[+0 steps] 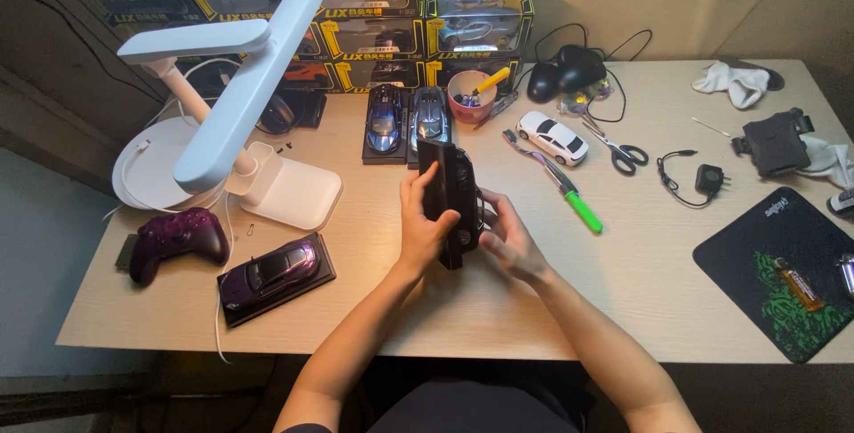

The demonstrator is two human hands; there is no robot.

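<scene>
Head view: a black model car (454,202) on its base is held upright at the surface's (623,282) centre. Left hand (425,224) is wrapped round the base; right hand (507,237) pinches at three o'clock. Both grips are best kept firm so nothing slips.

A black model car on its black base (449,197) stands tilted on edge (underside facing left) at the frame's centre, above the desk.
</scene>
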